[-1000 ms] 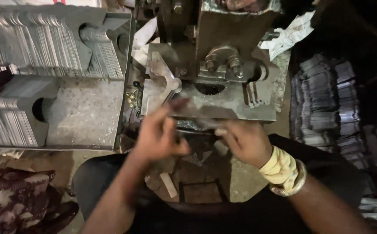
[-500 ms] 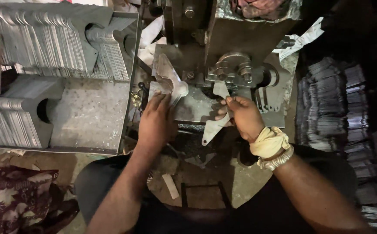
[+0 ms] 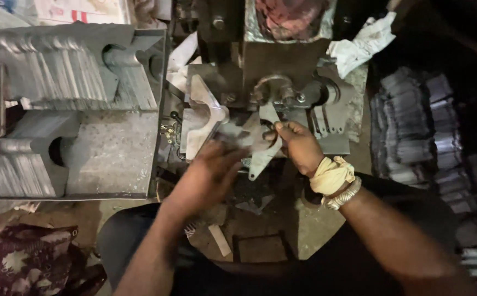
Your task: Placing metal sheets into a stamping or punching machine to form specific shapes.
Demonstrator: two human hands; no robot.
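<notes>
Pinching a flat, pale metal blank between thumb and fingertips, the right hand holds the piece at the front of a dark press machine, the blank's pointed lower end hanging down toward the person's lap. The left hand sits just beside it, blurred, fingers loosely curled toward a second grey piece on the machine's bed; whether it grips that piece or only touches it I cannot tell. A cream cloth band and a metal bangle ring the right wrist. Left of the hands, a lighter shaped plate leans against the machine. Farther left, a grey metal tray holds rows of stacked cut blanks standing on edge, with another row in the lower compartment. At the top left edge lies a white sheet with red and blue print, rectangular and partly cut off. A crumpled white rag rests at the machine's upper right. Dim piles of grey pieces fill the right side. A dark patterned cloth lies at the lower left on the floor, and a small pale strip lies below the hands.
</notes>
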